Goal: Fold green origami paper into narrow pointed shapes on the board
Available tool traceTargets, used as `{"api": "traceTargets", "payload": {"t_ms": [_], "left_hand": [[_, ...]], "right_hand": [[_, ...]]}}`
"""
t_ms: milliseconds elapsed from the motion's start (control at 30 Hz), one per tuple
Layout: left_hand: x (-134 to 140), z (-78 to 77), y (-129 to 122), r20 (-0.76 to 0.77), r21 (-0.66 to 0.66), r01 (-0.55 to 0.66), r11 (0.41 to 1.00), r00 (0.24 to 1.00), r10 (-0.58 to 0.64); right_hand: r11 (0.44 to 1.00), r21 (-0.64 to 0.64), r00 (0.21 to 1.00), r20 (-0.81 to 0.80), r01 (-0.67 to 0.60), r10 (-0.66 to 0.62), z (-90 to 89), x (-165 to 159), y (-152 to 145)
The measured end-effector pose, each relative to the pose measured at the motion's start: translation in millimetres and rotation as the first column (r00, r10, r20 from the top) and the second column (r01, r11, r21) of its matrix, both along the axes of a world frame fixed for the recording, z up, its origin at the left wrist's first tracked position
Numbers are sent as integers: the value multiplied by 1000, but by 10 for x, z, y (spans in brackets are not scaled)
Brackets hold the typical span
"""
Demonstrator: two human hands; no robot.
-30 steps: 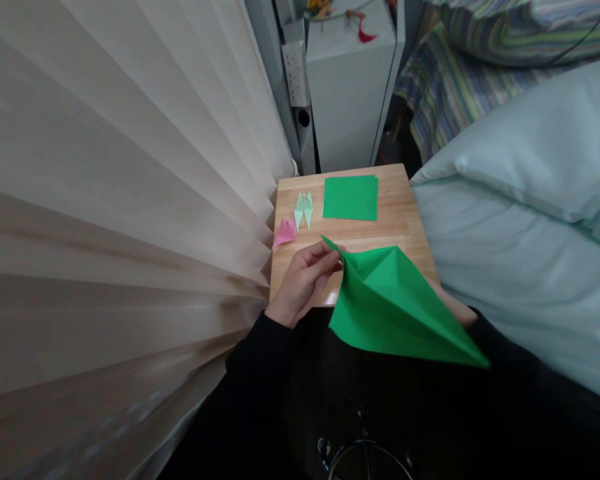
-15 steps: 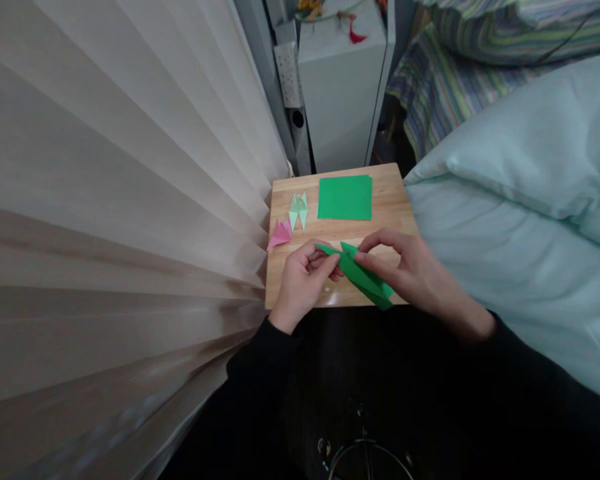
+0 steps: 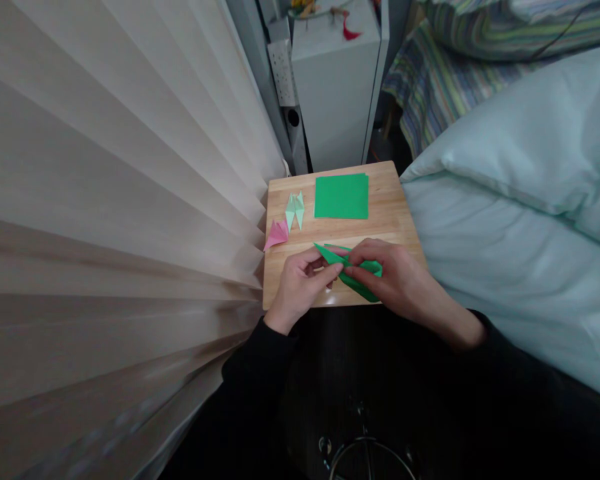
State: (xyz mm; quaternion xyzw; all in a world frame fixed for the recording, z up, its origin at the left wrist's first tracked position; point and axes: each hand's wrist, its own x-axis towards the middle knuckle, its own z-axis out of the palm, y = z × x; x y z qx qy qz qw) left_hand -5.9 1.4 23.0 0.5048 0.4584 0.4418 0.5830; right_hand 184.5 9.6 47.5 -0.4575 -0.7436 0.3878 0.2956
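Between my two hands is a folded sheet of green origami paper [image 3: 359, 286], held above the front of a small wooden table [image 3: 395, 228]. My left hand [image 3: 303, 283] pinches its left part between thumb and fingers, with one narrow point sticking out up and to the left. My right hand [image 3: 391, 270] grips the paper near its middle, thumb and fingertips close to the left thumb, and covers part of the right side. Behind my hands lies a stack of green paper [image 3: 341, 197]. A pale green folded paper piece [image 3: 295, 211] and a pink one [image 3: 277, 233] lie at the left.
A pleated curtain [image 3: 130, 220] hangs along the table's left side. Light blue bedding [image 3: 530, 180] borders the right. A white cabinet [image 3: 333, 100] stands behind the table, beside a power strip [image 3: 283, 73]. A round metal frame [image 3: 365, 440] is on the dark floor below.
My right hand has moved left along the green paper, closer to my left thumb. The raised flap now lies lower, and the paper's lower right end has shifted slightly up and left.
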Motion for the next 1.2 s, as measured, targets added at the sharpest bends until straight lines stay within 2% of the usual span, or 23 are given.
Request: {"api": "traceTargets", "payload": {"t_ms": [100, 200, 300, 400, 500, 600, 700, 933, 1200], "left_hand": [[-9, 4, 2, 22, 2, 37, 999, 999, -37], [-16, 31, 5, 75, -30, 72, 997, 995, -70], [-39, 65, 14, 49, -55, 106, 993, 993, -104], [-64, 71, 23, -59, -14, 81, 997, 995, -82], [-68, 46, 26, -146, 51, 29, 998, 989, -21], [-53, 14, 30, -132, 54, -27, 998, 991, 33], [-43, -11, 36, -117, 38, -66, 997, 991, 70], [-51, -33, 28, -88, 46, -53, 998, 994, 57], [-47, -14, 18, -173, 56, -73, 996, 982, 82]], "right_hand": [[998, -56, 999, -40, -7, 4, 20, 6, -8], [995, -101, 1000, -16, 4, -6, 32, 19, -8], [993, -115, 999, 36, 4, 0, 47, 27, 1], [999, -54, 994, 109, 7, -1, 38, 23, 8], [997, 73, 983, 177, 36, -49, -4, 10, 5], [976, 203, 968, 218, 84, -128, -46, 8, -5], [959, 271, 954, 260, 78, -152, -62, 16, -16], [966, 239, 944, 283, 99, -167, -41, 24, -11], [973, 208, 946, 282, 103, -160, -48, 27, -2]]}}
